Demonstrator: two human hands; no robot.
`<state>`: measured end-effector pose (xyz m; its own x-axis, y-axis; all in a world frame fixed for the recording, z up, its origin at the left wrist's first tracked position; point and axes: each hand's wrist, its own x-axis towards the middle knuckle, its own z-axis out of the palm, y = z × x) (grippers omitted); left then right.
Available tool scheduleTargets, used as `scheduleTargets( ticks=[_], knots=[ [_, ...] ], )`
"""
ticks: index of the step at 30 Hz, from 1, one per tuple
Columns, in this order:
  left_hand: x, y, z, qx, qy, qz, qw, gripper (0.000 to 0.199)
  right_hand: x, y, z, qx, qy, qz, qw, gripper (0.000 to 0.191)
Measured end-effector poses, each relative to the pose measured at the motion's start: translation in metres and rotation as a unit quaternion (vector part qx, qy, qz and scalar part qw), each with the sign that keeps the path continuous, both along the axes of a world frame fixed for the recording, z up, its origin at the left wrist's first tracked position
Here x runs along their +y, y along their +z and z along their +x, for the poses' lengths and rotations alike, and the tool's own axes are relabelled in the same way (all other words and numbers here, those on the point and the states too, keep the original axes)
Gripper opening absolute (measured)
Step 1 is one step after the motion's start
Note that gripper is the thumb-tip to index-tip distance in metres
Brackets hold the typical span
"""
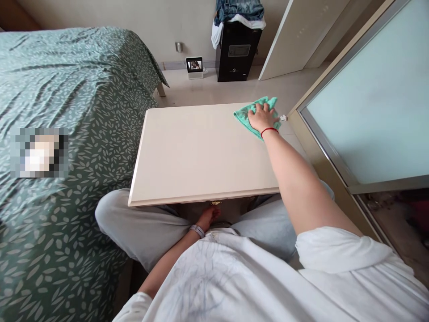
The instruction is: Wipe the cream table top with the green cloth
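Observation:
My right hand (262,118) presses on a green cloth (246,117) at the far right corner of a cream-coloured cabinet top (194,147). Its fingers are bent over the bunched fabric, and part of the cloth hangs past the edge. A red cord circles that wrist. Below the near edge of the top, my left hand (208,216) sits between my legs with its fingers curled. Just above those fingers shows a small gold-coloured handle (216,203). Whether the fingers touch it is hard to see, and anything inside them is hidden.
On the left stands a bed with a green leaf-patterned cover (100,89). A black cabinet (238,51) with clothes (239,11) on top and a small screen (195,67) are by the wall. To the right are a door (295,40) and a frosted glass panel (372,98).

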<state>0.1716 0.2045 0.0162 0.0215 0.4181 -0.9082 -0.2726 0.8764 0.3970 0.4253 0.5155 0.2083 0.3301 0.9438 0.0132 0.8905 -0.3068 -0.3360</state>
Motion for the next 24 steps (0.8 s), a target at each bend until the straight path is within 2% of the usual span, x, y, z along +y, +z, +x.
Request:
scheduleTargets(
  ticks=[2, 4, 8, 11, 14, 18, 20, 22, 24],
  knots=[
    [0.000, 0.003, 0.001, -0.003, -0.001, 0.001, 1.000, 0.034, -0.007, 0.000, -0.005, 0.018, -0.069, -0.007, 0.997, 0.072],
    [0.000, 0.005, 0.002, -0.006, -0.004, 0.001, 1.000, 0.035, -0.012, 0.000, -0.020, 0.017, -0.102, -0.010, 0.995, 0.075],
    [0.000, 0.008, 0.004, -0.015, -0.009, 0.002, 1.000, 0.040, -0.021, 0.004, -0.066, -0.016, -0.071, 0.003, 0.997, 0.069],
    [0.000, 0.008, 0.004, -0.016, -0.004, 0.006, 1.000, 0.043, -0.028, 0.008, -0.114, -0.031, 0.030, 0.007, 0.999, 0.070],
    [-0.001, 0.007, 0.003, -0.020, 0.002, 0.012, 1.000, 0.041, -0.038, 0.010, -0.176, -0.035, 0.184, -0.004, 0.982, 0.073],
    [-0.003, 0.001, 0.002, -0.022, 0.007, 0.018, 1.000, 0.037, -0.061, 0.005, -0.268, -0.036, 0.392, 0.003, 0.919, 0.076],
    [-0.003, -0.004, 0.002, -0.020, 0.010, 0.021, 1.000, 0.031, -0.077, 0.001, -0.306, -0.041, 0.469, 0.015, 0.882, 0.077],
    [-0.004, -0.007, 0.003, -0.016, 0.015, 0.024, 0.999, 0.027, -0.092, -0.002, -0.331, -0.040, 0.531, 0.025, 0.846, 0.076],
    [-0.004, -0.009, 0.003, -0.014, 0.019, 0.026, 0.999, 0.026, -0.103, -0.004, -0.342, -0.036, 0.581, 0.024, 0.813, 0.073]
  ],
)
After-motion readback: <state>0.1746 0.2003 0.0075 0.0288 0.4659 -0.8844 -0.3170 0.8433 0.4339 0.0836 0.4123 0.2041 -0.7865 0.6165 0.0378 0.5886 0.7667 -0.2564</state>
